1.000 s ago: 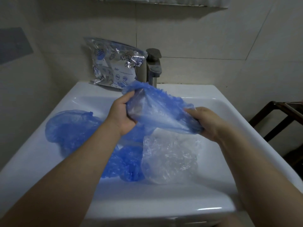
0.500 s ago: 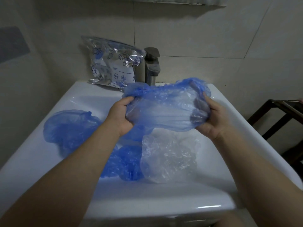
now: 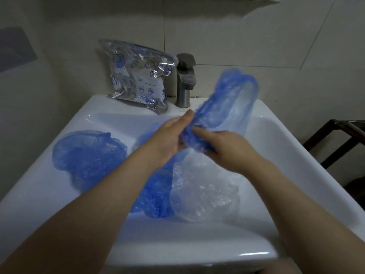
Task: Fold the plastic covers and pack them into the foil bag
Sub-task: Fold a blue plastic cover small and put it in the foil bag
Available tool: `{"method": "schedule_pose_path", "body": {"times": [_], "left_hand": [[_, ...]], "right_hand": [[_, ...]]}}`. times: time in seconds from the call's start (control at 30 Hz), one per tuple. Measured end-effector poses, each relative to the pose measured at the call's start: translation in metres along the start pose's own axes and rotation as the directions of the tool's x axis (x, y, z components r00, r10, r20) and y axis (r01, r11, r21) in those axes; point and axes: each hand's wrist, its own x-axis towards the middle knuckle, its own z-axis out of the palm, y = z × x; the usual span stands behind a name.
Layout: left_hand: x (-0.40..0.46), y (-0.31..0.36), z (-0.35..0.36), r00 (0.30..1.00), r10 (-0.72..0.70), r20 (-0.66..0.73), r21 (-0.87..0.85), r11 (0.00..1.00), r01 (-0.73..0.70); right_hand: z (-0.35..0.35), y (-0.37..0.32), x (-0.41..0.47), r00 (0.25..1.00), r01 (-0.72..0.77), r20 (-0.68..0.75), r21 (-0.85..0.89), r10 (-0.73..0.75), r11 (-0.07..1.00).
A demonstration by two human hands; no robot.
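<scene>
Head view: over the sink (image 3: 286, 155), my left hand (image 3: 167, 139) and right hand (image 3: 227, 147) now pinch one end of a blue cover (image 3: 223, 111), half a second ago stretched wide, now gathered narrow; foil bag (image 3: 138, 76) waits far left.

Covers (image 3: 88, 153) in sink (image 3: 197, 252)

Head view; down onto sink (image 3: 280, 147).

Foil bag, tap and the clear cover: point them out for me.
foil bag (image 3: 136, 76), head view, middle of its printed front.
tap (image 3: 185, 80), head view, its metal body.
clear cover (image 3: 203, 190), head view, its crinkled middle.
</scene>
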Motion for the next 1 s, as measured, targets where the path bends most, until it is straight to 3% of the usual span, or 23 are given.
{"method": "schedule_pose_path", "body": {"times": [0.1,0.2,0.27,0.37,0.43,0.5,0.53,0.57,0.6,0.63,0.7,0.77,0.8,0.9,1.0], "left_hand": [[0.0,-0.01,0.001,0.995,-0.034,-0.092,0.168,0.985,0.049],[0.002,-0.018,-0.003,0.987,-0.059,-0.146,0.234,0.968,0.092],[0.005,-0.017,-0.004,0.987,-0.024,-0.159,0.172,0.984,0.052],[0.008,-0.006,-0.007,0.965,0.001,-0.262,-0.094,0.995,-0.026],[0.009,0.0,-0.013,0.949,0.0,-0.316,-0.199,0.978,-0.066],[0.009,0.0,-0.019,0.937,0.006,-0.35,-0.179,0.981,-0.073],[0.01,-0.001,-0.02,0.932,0.016,-0.362,-0.141,0.987,-0.072],[0.01,-0.002,-0.021,0.932,0.027,-0.362,-0.117,0.99,-0.074],[0.009,-0.002,-0.02,0.938,0.037,-0.346,-0.094,0.993,-0.074],[0.008,-0.002,-0.018,0.947,0.047,-0.319,-0.072,0.995,-0.074],[0.006,-0.002,-0.014,0.96,0.064,-0.274,-0.035,0.997,-0.076],[0.005,-0.001,-0.01,0.961,0.078,-0.265,-0.032,0.995,-0.09],[0.004,0.0,-0.008,0.96,0.086,-0.266,-0.061,0.993,-0.106],[0.002,0.005,-0.004,0.971,0.02,-0.238,-0.211,0.975,-0.072],[-0.001,0.004,-0.002,0.975,-0.104,-0.199,-0.12,0.989,0.081]], "right_hand": [[0.01,-0.009,0.0,0.991,0.09,0.116,-0.14,-0.074,0.986],[0.01,-0.01,-0.002,0.982,0.156,0.128,-0.17,-0.136,0.973],[0.009,-0.012,-0.004,0.985,0.168,0.053,-0.116,-0.163,0.979],[0.003,-0.011,-0.002,0.994,0.097,-0.065,0.072,-0.092,0.993],[0.004,-0.003,0.0,0.979,0.129,-0.179,0.172,-0.098,0.977],[0.011,0.007,0.002,0.929,0.093,-0.368,0.143,-0.035,0.985],[0.015,0.009,0.004,0.892,-0.007,-0.441,0.215,0.103,0.977],[0.015,0.007,0.006,0.84,-0.129,-0.449,0.383,0.306,0.915],[0.013,0.003,0.006,0.774,-0.257,-0.34,0.601,0.533,0.757],[0.01,-0.001,0.006,0.708,-0.353,-0.128,0.787,0.695,0.506],[0.005,-0.004,0.006,0.626,-0.434,0.302,0.901,0.719,-0.001],[0.004,-0.001,0.005,0.635,-0.469,0.533,0.841,0.56,-0.268],[0.005,-0.002,0.005,0.642,-0.483,0.578,0.815,0.504,-0.32],[0.006,-0.002,0.005,0.668,-0.477,0.583,0.812,0.462,-0.335],[0.002,-0.002,0.005,0.701,-0.39,0.485,0.874,0.523,-0.289]]}}
